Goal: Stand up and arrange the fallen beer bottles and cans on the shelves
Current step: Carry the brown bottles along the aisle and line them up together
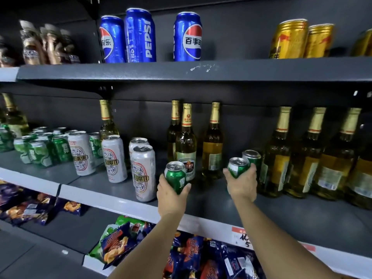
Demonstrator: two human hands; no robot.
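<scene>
Left hand [171, 195] wrapped around a small green aluminium beer can [175, 176], fingers curled round its lower body, can upright and tilted slightly, held above the front of the dark grey metal middle shelf [281, 216]. Right hand [241, 183] gripping a second small green beer can [238, 167] from below and behind, thumb and fingers closed on its body, top tipped toward the camera. Just behind that, touching or nearly so, a third green can [252, 157] standing on the same shelf.

Between the two hands, three tall clear-glass beer bottles with gold foil necks: a labelled one in front [186, 141], one behind it [174, 129], one to the right [213, 141], all upright. Right of the right hand, a row of three more gold-necked glass bottles [308, 156], upright, close together.

Left of the left hand, tall white aluminium cans with red and blue patterned labels [143, 173], four upright, the nearest just beside the held can. Farther left, a cluster of small green cans [40, 150], with another gold-necked bottle [107, 119] behind the white ones.

On the upper shelf [141, 70], three blue Pepsi cans [140, 36] and gold cans [289, 39] at right. Below, on the lower shelf, blue and orange snack bags [116, 245].
</scene>
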